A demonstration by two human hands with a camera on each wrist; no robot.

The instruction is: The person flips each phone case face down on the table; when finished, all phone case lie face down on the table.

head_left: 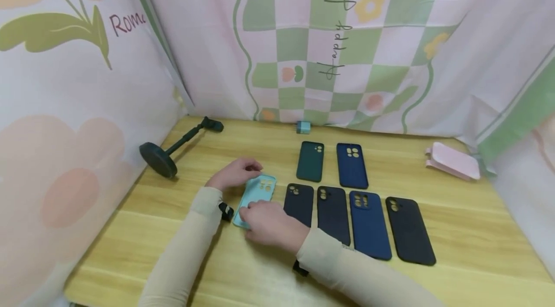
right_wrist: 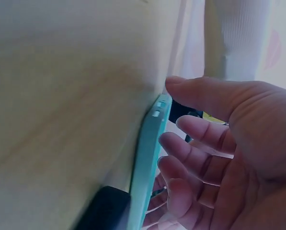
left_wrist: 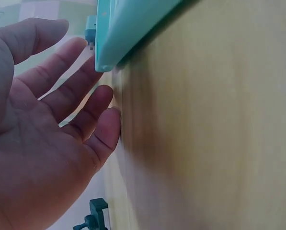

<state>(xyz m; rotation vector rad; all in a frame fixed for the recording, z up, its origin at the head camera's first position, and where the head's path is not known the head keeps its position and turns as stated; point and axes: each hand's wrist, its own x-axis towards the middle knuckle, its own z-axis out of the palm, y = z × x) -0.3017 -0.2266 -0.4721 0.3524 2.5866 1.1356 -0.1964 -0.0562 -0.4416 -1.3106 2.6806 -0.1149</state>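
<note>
A light-blue phone case [head_left: 256, 196] lies slanted on the wooden table, its camera cutouts at the far end. Beside that far end is my left hand [head_left: 237, 173]; in the left wrist view its fingers [left_wrist: 73, 93] are spread and loosely bent near the case's corner [left_wrist: 119, 45]. Over the near end my right hand [head_left: 270, 222] covers part of the case. From the right wrist, its thumb and loosely bent fingers [right_wrist: 200, 158] appear close to the case's edge [right_wrist: 150, 148], not wrapped round it; whether they touch it I cannot tell.
Right of the hands lie several dark cases, including a black one [head_left: 409, 230] and a blue one [head_left: 370, 225]. Behind are a green case [head_left: 310, 161], a navy case [head_left: 352, 166] and a charger plug [head_left: 303, 127]. A dark stand [head_left: 173, 148] lies left, a pink holder [head_left: 453, 160] right.
</note>
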